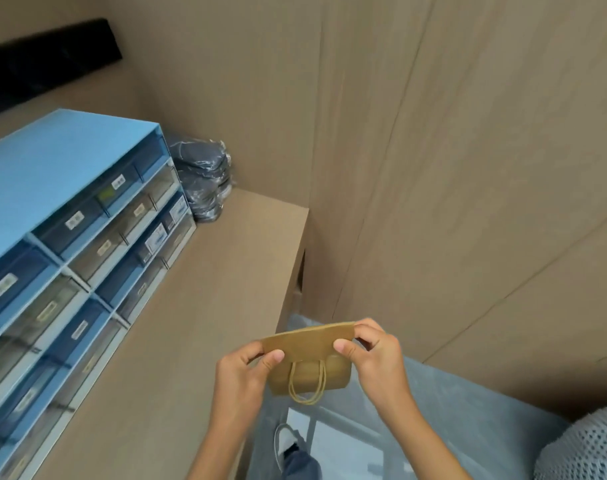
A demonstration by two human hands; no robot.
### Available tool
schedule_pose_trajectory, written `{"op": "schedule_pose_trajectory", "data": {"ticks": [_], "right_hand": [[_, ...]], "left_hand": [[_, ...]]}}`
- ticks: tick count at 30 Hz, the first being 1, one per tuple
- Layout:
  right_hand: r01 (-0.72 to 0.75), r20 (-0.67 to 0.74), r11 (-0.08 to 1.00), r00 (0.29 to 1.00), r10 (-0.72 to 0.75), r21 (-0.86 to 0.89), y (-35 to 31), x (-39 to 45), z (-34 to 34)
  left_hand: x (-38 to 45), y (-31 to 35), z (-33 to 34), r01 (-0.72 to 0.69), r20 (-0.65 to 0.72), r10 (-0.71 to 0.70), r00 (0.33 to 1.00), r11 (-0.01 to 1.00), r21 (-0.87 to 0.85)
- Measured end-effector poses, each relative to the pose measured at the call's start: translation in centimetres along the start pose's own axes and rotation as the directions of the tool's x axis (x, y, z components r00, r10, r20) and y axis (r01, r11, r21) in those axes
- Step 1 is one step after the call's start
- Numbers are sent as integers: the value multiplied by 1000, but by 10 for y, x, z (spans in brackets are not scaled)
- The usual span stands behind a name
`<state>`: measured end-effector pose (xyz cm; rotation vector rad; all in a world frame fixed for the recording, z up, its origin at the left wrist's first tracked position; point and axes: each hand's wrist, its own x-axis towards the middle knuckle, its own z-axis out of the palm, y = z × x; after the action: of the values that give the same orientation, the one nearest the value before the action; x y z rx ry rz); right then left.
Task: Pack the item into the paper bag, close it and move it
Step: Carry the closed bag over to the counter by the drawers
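Held in the air just off the counter's [198, 306] near right edge, the paper bag [309, 362] has its folded top pinched by the left hand [241, 374] and right hand [374, 358]. Farther back, the blue drawer cabinet [70, 220] fills the counter's left side, with wrapped dark packs [203, 178] at the far corner.

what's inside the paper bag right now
Cannot be seen. The paper bag has its top folded over, pinched by the left hand and right hand; only its brown outside and twine handles show.
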<state>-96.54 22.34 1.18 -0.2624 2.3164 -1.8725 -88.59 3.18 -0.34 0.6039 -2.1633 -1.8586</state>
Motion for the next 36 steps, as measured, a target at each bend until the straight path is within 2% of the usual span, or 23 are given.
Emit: {"op": "schedule_pose_trajectory", "data": {"ticks": [5,9,13,17,21,26,33,36], "right_hand": [[49,174,998,984,-41,-42,-13,106,46],[116,380,991,921,-85,-60,-21,167,106],[177,632,983,767,-109,-46,-29,215,173],[242,786,970,604,-131,-24,-25,248,231],[252,861,967,497,-110,-22,-11,280,266],[249,916,968,390,-95,-6,4,328,282],[211,951,978,302,-65,0,17,348,280],[197,958,980,277,-71,16,16,347,278]], "left_hand": [[76,-3,-21,43,-165,-51,985,998,-48],[108,-11,-55,88,-364,-106,925,994,-67],[119,-25,-81,140,-563,-191,804,981,-133],[129,-35,-93,138,-691,-250,678,967,-215],[151,-43,-91,158,-797,-280,535,960,-231],[185,-45,-70,233,-850,-355,389,931,-281],[200,-31,-48,289,-869,-392,300,906,-309],[200,-27,-47,309,-877,-388,282,902,-301]]}}
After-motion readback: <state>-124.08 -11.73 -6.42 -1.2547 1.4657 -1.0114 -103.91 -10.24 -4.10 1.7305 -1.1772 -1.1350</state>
